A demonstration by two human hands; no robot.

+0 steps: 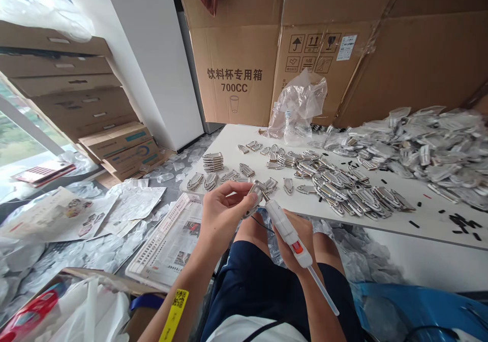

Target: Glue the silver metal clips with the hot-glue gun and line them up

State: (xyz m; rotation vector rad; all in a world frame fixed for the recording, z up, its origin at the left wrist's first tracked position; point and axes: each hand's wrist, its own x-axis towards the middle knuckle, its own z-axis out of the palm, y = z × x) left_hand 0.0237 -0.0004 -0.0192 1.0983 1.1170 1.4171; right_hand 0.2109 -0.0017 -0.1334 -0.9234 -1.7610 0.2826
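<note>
One metal clip (253,197) — left hand (223,215), glue gun (284,222) — right hand (293,243)

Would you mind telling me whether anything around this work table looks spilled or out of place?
Yes: small black pieces lie scattered across the right end of the white table, unlike the grouped metal parts. Crumpled clear plastic wrap also lies strewn left of the table.

From where I stand, the metal clip (253,199) sits half hidden behind the left hand's fingers (232,188), and the scattered black bits (459,221) are too small to tell.
</note>
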